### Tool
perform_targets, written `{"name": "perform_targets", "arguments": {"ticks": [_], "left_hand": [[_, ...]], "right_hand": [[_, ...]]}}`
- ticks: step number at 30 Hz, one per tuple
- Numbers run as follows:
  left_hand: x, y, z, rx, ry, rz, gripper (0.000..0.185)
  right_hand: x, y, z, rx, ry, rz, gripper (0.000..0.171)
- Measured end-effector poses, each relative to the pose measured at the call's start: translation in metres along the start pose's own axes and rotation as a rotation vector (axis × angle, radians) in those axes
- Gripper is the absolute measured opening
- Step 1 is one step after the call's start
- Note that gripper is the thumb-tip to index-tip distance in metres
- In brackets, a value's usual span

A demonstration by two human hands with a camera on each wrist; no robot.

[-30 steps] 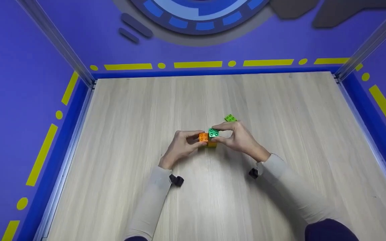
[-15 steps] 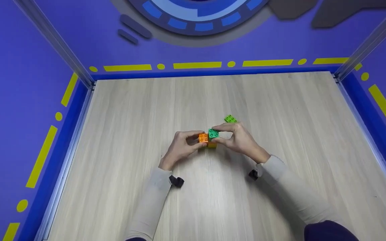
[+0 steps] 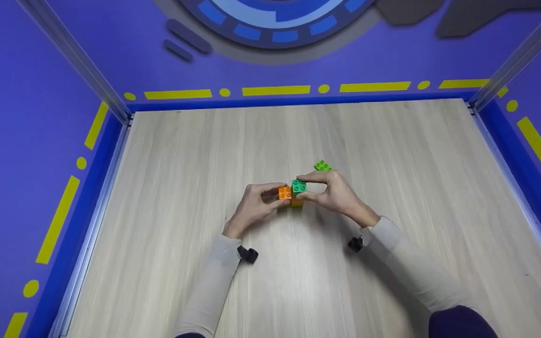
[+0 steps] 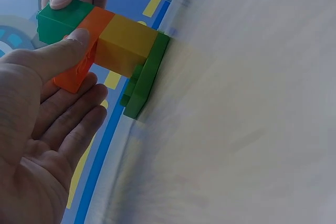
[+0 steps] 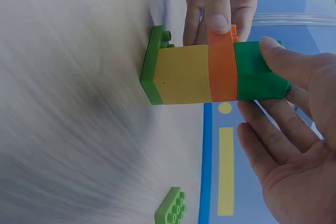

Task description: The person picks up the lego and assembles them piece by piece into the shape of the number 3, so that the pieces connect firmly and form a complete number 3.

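Brick stack stands mid-table (image 3: 392, 141): dark green plate (image 5: 151, 72) at the base, yellow brick (image 5: 184, 74) on it, orange brick (image 3: 285, 192) above that, green brick (image 3: 299, 186) on top. Orange brick is pinched by the left hand (image 3: 254, 206), thumb and fingers curled round it. Green brick is pinched between thumb and forefinger of the right hand (image 3: 336, 195). Just beyond the stack, a loose light green plate (image 3: 322, 165) lies flat.
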State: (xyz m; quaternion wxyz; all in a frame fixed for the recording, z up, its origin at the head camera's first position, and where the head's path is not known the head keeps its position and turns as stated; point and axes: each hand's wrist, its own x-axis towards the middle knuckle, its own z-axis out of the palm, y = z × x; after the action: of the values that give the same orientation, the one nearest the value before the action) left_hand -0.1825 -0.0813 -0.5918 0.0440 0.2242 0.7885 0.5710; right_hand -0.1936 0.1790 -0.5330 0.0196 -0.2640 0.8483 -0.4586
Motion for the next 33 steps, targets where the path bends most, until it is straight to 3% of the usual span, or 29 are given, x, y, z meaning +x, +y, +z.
{"name": "perform_targets", "arguments": {"ticks": [12, 22, 33], "left_hand": [[-0.002, 0.002, 0.000, 0.002, 0.003, -0.016, 0.044], [-0.002, 0.003, 0.000, 0.029, 0.002, -0.041, 0.045], [-0.001, 0.000, 0.000, 0.042, 0.003, -0.022, 0.045]], "right_hand": [[-0.005, 0.007, -0.012, 0.011, -0.002, 0.015, 0.051], [-0.009, 0.016, -0.025, -0.040, 0.065, 0.028, 0.049], [-0.006, 0.034, -0.028, -0.060, 0.117, 0.067, 0.050]]}}
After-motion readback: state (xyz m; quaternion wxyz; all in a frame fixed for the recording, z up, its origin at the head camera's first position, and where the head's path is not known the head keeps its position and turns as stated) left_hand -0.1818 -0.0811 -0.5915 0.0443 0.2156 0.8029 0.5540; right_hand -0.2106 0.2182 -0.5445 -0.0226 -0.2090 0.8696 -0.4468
